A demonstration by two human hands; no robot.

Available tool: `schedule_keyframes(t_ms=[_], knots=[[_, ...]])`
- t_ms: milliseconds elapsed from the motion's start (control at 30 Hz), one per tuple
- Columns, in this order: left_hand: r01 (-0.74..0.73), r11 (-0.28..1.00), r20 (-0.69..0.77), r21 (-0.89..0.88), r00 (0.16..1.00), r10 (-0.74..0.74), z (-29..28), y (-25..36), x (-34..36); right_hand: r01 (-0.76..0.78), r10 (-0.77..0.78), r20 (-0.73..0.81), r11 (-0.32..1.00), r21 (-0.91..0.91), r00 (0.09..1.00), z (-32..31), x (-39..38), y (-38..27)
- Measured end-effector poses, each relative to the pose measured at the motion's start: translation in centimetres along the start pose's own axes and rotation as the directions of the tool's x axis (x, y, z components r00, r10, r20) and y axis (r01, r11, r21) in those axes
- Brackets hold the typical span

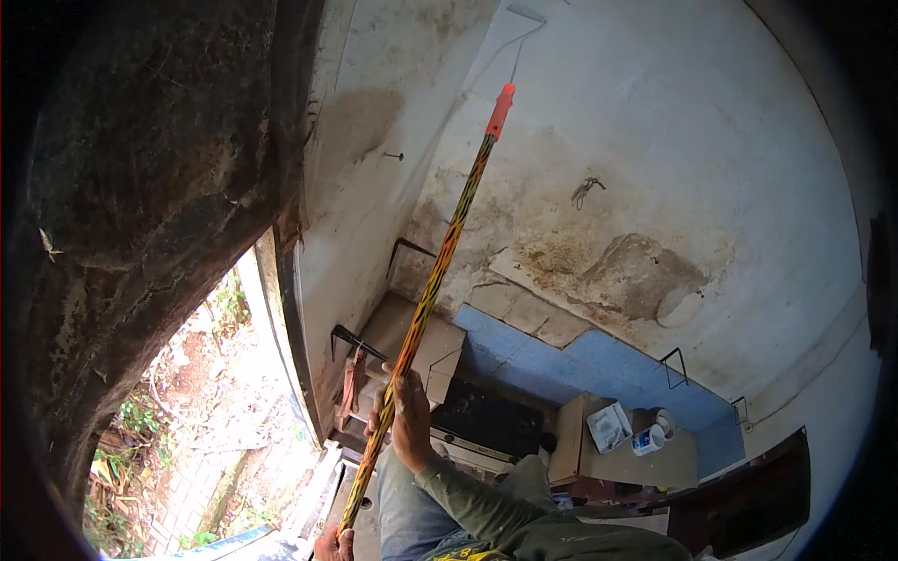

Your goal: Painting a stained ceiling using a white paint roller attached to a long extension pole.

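Observation:
A long pole [435,280] with a mottled yellow, orange and black pattern runs diagonally upward from my hands to a red handle [500,110] with a wire roller frame and a pale roller [524,14] against the upper white wall [673,112]. My right hand [407,421] is closed around the middle-lower part of the pole. My left hand [334,544] grips it lower down, at the bottom edge of the view, partly cut off. The wall has brown stains and a bare, flaking patch [641,280].
A dark stove [482,421] stands below blue tiles [608,369], beside cardboard [571,439] with white containers [645,439]. Black brackets [360,343] stick out from the walls. At left are a dark rough surface [140,168] and a bright opening onto soil and plants [206,402].

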State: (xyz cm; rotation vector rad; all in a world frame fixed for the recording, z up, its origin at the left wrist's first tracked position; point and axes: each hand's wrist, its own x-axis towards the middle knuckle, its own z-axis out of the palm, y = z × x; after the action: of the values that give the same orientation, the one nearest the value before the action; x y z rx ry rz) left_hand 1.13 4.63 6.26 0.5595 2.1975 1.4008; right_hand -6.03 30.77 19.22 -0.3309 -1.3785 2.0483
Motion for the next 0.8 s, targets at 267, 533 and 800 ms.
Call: schedule_keyframes(t_ms=[267, 533, 800], knots=[[0.004, 1.0, -0.024, -0.026, 1.0, -0.005, -0.7, 5.1, 3.8, 0.014, -0.013, -0.017, 0.999, 0.037, 1.0, 1.8, 4.3, -4.5], [0.037, 0.968, 0.025, -0.248, 0.999, -0.032, -2.2, 14.3, 7.7, 0.246, -0.246, 0.005, 0.968, -0.053, 0.969, 3.4, 10.9, -11.8], [-0.178, 0.922, 0.113, -0.344, 0.967, 0.229, -4.5, 19.7, 9.5, 0.322, -0.327, -0.05, 0.943, -0.088, 0.944, 6.4, 14.9, -19.2]])
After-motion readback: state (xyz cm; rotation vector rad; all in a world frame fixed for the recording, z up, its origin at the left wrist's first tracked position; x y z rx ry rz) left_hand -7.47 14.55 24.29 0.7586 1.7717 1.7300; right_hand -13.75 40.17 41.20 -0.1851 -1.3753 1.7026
